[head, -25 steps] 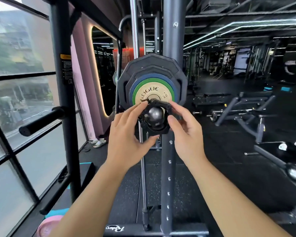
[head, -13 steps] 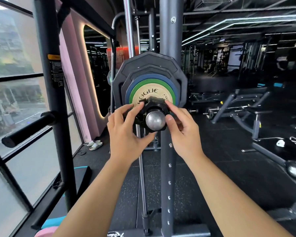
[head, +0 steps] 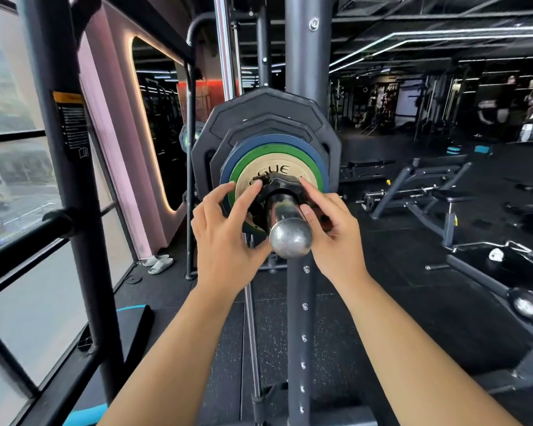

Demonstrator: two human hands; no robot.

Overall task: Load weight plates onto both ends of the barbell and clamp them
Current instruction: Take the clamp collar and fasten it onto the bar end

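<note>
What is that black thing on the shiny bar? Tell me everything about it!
It's a black clamp, plastic by the look, with a chunky, angular rim. It rings the shiny bar, up against the tan plate, back from the bar's rounded end. The left hand grips its left side with curled fingers; the right hand pinches its right side. Whether it's locked can't be seen.

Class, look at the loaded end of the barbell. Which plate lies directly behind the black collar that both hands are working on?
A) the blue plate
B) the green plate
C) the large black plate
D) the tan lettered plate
D: the tan lettered plate is outermost, with the black collar right in front of its face; the green plate and blue plate show only as rings behind it.
</note>
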